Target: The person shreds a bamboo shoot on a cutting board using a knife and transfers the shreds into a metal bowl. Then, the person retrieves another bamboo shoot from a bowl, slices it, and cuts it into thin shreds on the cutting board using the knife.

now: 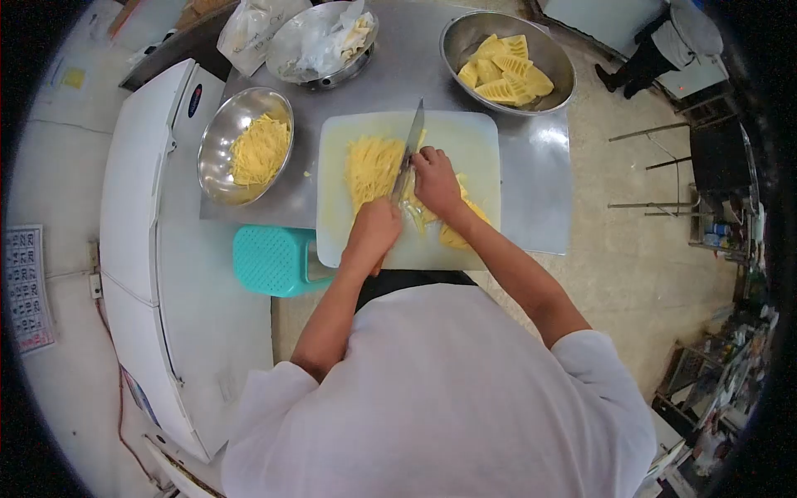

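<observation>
On a whitish cutting board (477,129), my left hand (375,230) is closed around the handle of a long kitchen knife (413,139), its blade pointing away from me. Curled fingers of my right hand (437,180) press a yellow bamboo shoot (418,207) beside the blade's right side; the hand covers much of that piece. Left of the blade lies a pile of thin yellow shreds (369,168). More bamboo shoot slices (454,237) rest by my right wrist, partly hidden under the forearm.
A steel bowl (215,174) of shreds stands left on the metal table (535,199). Another bowl (566,76) at the far right holds ridged bamboo shoot chunks (505,70). Behind are a bowl with plastic bags (311,46), a turquoise stool (270,261) and a white freezer (137,183); a person (677,46) stands at upper right.
</observation>
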Available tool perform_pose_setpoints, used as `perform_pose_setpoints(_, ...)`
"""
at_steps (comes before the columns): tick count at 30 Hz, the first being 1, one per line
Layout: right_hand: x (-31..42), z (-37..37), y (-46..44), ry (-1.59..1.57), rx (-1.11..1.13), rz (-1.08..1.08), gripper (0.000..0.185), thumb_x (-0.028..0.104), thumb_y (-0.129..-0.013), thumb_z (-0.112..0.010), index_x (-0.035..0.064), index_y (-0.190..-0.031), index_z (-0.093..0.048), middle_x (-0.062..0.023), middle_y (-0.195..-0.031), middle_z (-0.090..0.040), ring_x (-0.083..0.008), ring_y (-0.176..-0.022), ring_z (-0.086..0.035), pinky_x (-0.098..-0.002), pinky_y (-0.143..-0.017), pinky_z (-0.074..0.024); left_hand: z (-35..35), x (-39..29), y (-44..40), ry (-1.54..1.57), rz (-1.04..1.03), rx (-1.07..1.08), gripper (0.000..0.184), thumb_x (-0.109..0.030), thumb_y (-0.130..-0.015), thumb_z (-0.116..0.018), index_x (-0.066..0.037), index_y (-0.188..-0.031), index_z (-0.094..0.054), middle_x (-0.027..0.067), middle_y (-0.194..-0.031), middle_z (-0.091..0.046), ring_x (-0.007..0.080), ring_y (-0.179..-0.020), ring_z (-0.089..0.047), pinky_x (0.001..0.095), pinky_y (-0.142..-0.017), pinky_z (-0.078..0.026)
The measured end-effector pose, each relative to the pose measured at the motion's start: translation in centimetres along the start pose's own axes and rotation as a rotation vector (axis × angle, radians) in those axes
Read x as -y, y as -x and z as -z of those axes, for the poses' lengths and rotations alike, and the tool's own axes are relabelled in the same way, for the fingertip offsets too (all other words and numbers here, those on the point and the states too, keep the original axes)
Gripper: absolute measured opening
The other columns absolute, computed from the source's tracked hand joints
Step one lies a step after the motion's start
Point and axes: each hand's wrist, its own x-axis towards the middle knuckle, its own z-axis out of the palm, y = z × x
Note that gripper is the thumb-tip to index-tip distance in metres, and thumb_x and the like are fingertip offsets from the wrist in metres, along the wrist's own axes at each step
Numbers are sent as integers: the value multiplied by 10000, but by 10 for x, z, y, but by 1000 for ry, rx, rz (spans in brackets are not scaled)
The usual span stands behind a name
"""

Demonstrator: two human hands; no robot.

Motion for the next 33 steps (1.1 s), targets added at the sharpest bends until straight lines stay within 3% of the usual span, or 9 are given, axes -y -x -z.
perform_pose_setpoints(2, 1, 1, -1, 0, 1, 11, 253, -1, -784, -612, 9, -1032, -564, -191, -1050, -555, -387, -963, -542, -483, -840, -460, 2, 2, 8, 74, 110, 64, 351, -189, -972, -494, 99, -854, -656, 340, -743, -648, 484, -760, -681, 532, -727, -554)
perform_pose_setpoints(8, -2, -1, -1, 15, -27, 34, 273, -10, -763, -610, 7, -1030, -560, -191, -1053, -551, -388, -966, -535, -484, -841, -462, -11, -1, -6, 24, -9, 43, 375, -207, -991, -485, 118, -870, -631, 313, -654, -630, 493, -684, -673, 516, -708, -556)
perform_pose_setpoints(10, 0, -1, -3, 9, -20, 27, 281, -12, -754, -610, 6, -1029, -560, -191, -1053, -551, -388, -969, -534, -482, -844, -463, -1, -2, 13, 70, 93, 42, 355, -214, -1022, -469, 69, -848, -595, 231, -593, -620, 333, -509, -671, 478, -550, -553)
perform_pose_setpoints(11, 0, -1, -4, -4, -11, 19, 283, -10, -748, -610, 5, -1026, -560, -191, -1056, -551, -389, -972, -532, -485, -848, -463, -8, 6, 6, 67, 94, 35, 355, -214, -1022, -469, 69, -848, -595, 231, -593, -620, 333, -509, -671, 478, -550, -553)
perform_pose_setpoints(13, 1, -1, 2, -21, 17, 3, 286, -9, -742, -610, 3, -1023, -560, -192, -1059, -551, -390, -974, -531, -487, -852, -463, -34, 21, -4, -30, -63, -92, 356, -198, -994, -490, 109, -881, -629, 330, -725, -646, 508, -763, -675, 541, -731, -541)
perform_pose_setpoints(22, 1, 0, 6, -19, 34, -3, 324, 0, -732, -612, -11, -1055, -576, -195, -1068, -556, -393, -994, -531, -487, -868, -467, -37, 5, -5, 8, -23, -121, 348, -170, -965, -508, 103, -798, -646, 344, -744, -642, 497, -789, -677, 550, -752, -536)
perform_pose_setpoints(23, 1, -3, 6, -33, 23, 11, 326, 1, -730, -614, -10, -1054, -576, -196, -1066, -555, -394, -995, -530, -489, -868, -466, -27, -2, -9, 97, 76, 11, 357, -171, -971, -495, 102, -798, -646, 348, -752, -642, 502, -792, -675, 552, -745, -539)
perform_pose_setpoints(29, -1, 1, -5, -50, -8, 16, 297, -2, -741, -612, -5, -1036, -573, -196, -1054, -556, -393, -984, -535, -484, -867, -463, -44, 14, 5, 13, -6, -154, 383, -197, -993, -478, 113, -843, -647, 348, -758, -643, 488, -802, -682, 558, -758, -539)
perform_pose_setpoints(33, 1, 6, -1, -34, 29, 17, 281, -4, -749, -616, -4, -1027, -576, -194, -1045, -561, -388, -971, -543, -477, -866, -462, -23, -11, -1, 91, 158, 51, 388, -210, -1003, -479, 115, -873, -646, 361, -806, -645, 501, -844, -674, 571, -799, -524)
